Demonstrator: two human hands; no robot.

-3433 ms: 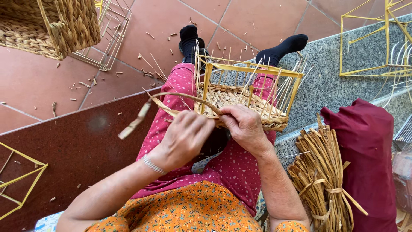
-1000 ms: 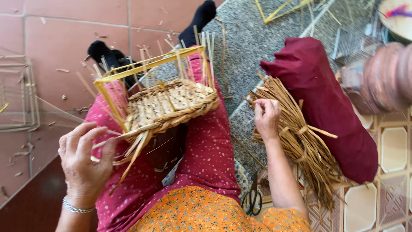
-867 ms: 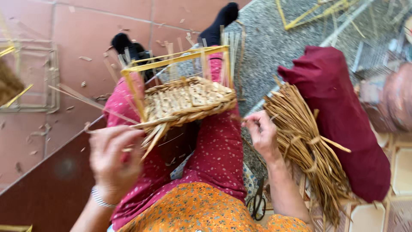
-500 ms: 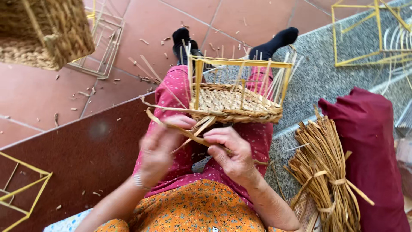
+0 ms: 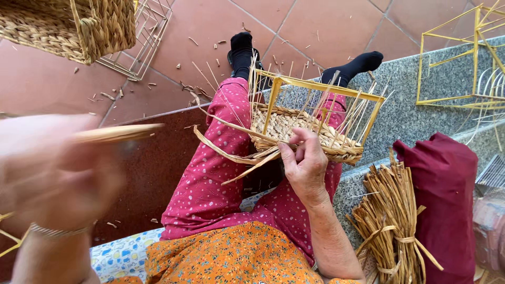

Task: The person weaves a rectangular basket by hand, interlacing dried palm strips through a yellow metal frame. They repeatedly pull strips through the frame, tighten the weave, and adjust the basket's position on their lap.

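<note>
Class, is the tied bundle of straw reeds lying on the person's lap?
No, the tied bundle of straw reeds lies beside the dark red cushion.

Left hand point(image 5: 50, 173), blurred, is raised close to the camera, bracelet on its wrist; right hand point(image 5: 305, 165) reaches forward, fingers curled, thumb pinching.

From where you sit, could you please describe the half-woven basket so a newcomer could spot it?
Look at the lap in pink dotted trousers. There the right hand steadies the half-woven basket; unlike the finished basket and bare yellow frames, only its bottom is woven.
</note>
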